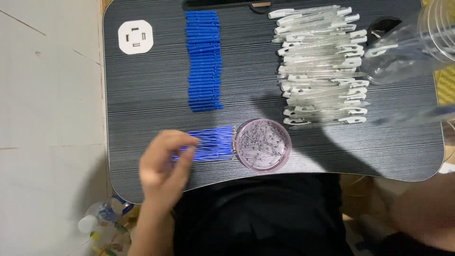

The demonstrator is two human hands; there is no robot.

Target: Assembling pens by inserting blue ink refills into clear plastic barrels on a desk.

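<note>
On the dark striped lap table [142, 142], the left hand [163, 166] rests with fingers loosely curled over the near end of a loose bundle of thin blue refills [208, 143], seemingly pinching one or two, though I cannot tell how firm the hold is. Their tips point at a shallow pink dish of small metal tips [263, 144] touching the bundle, so a careless tug could likely nudge it and scatter its contents. Farther back lie blue caps [204, 61] and clear pen barrels [322, 66]; the right hand is not clearly visible.
</note>
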